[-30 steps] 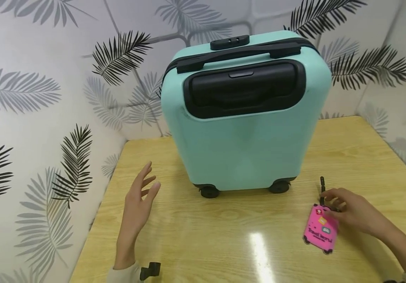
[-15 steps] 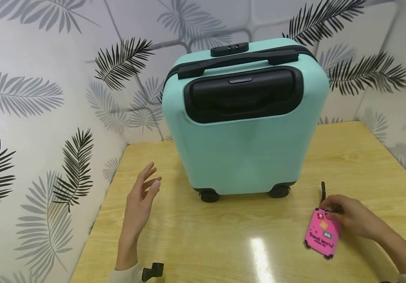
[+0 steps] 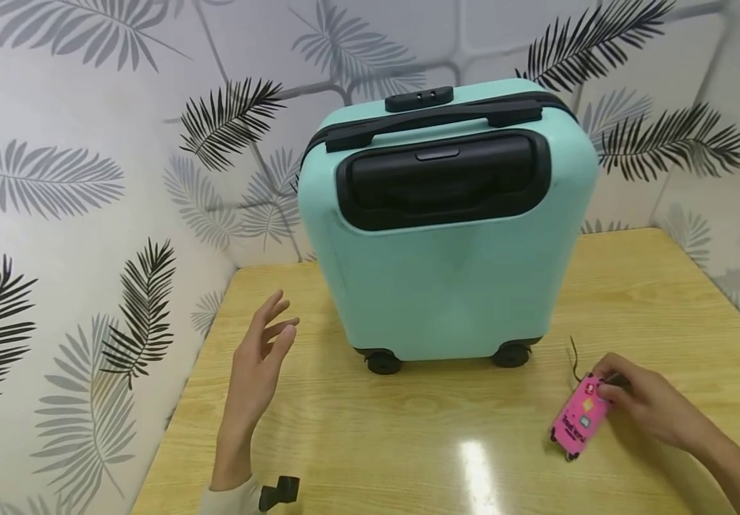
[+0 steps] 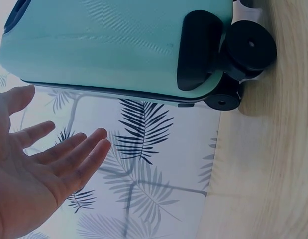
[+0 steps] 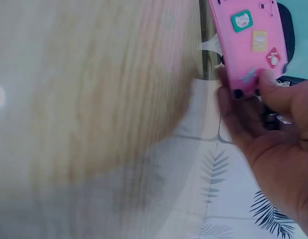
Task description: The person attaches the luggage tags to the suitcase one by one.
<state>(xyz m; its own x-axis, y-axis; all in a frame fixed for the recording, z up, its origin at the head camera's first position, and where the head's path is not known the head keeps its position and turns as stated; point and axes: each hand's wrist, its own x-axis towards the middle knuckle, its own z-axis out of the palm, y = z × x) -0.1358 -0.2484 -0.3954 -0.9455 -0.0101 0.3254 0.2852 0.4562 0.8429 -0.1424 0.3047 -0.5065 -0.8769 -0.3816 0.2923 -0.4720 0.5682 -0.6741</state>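
My right hand [image 3: 653, 408] pinches a pink luggage tag [image 3: 580, 415] by its top end, with the thumb on its printed face. The tag is shaped like a small suitcase, with colourful stickers, the words "Travel World" and black corners. A thin dark strap [image 3: 574, 357] rises from its top. In the right wrist view the tag [image 5: 251, 45] stands tilted between thumb and fingers. My left hand [image 3: 257, 375] hovers to the left with fingers spread and nothing in it. In the left wrist view its palm [image 4: 29, 184] is turned up beside the mint-green suitcase [image 3: 450, 286].
The suitcase stands upright on black wheels [image 3: 384, 363] on a wooden table [image 3: 370, 443]. Its black telescopic handle [image 3: 444, 175] is pushed down, and a carry handle [image 3: 434, 118] and lock [image 3: 419, 99] sit on top. Leaf-patterned wall covering [image 3: 74, 286] surrounds the table's back and left.
The tag has turned in my right hand, so its face looks narrower and its strap shows as a thin line. The left hand has hardly moved. The head view has shifted slightly.
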